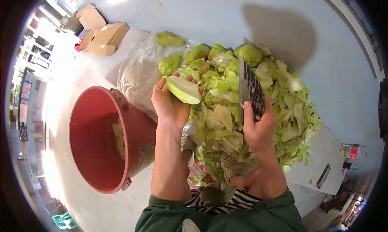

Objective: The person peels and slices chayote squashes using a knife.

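In my left hand (174,103) rests a partly peeled chayote (184,90), pale on its cut faces with a strip of green skin along one edge. My fingers curl up around its far side. My right hand (260,125) grips a broad knife (251,86) with a dark, stained blade, held upright and apart from the chayote. The knife's handle is mostly hidden in my fist. Below both hands spreads a large heap of green peelings (220,121). Whole green chayotes lie at its far side, among them one (248,54) behind the knife and another (170,65) near my left fingertips.
A red bucket (125,151) stands tilted toward me on the left, with a pale piece inside. Clear plastic (137,76) lies beside it. An opened cardboard box (107,38) sits at the far left. On the right are a phone (323,176) and a plastic bottle (352,151).
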Action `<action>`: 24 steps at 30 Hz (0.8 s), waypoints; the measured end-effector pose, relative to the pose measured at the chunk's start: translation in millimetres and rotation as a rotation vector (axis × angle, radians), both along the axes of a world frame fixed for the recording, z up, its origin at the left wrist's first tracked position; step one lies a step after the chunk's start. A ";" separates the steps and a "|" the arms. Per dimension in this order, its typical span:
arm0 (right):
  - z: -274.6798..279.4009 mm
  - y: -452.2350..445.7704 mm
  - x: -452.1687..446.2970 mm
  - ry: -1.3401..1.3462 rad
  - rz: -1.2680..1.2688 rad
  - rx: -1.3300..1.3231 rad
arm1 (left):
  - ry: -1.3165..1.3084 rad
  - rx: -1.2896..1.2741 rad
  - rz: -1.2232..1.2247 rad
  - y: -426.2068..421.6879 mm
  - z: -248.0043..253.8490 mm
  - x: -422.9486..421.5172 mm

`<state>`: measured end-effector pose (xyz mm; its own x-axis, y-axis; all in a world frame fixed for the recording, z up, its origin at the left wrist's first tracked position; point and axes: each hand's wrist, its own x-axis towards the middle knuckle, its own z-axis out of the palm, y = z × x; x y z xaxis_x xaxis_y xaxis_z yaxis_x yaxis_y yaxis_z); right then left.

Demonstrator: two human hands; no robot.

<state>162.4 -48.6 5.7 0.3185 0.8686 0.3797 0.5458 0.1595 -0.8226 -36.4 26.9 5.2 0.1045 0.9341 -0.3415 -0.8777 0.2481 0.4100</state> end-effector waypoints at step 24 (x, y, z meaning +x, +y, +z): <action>-5.3 3.0 26.4 0.350 0.076 -0.030 | 0.007 0.038 1.262 -5.6 24.3 -166.7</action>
<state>188.8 -45.7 0.3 0.3591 0.9038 0.2330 0.2177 0.1617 -0.9625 -203.0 21.3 29.5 -0.8668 0.3915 -0.3088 -0.4922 -0.7709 0.4042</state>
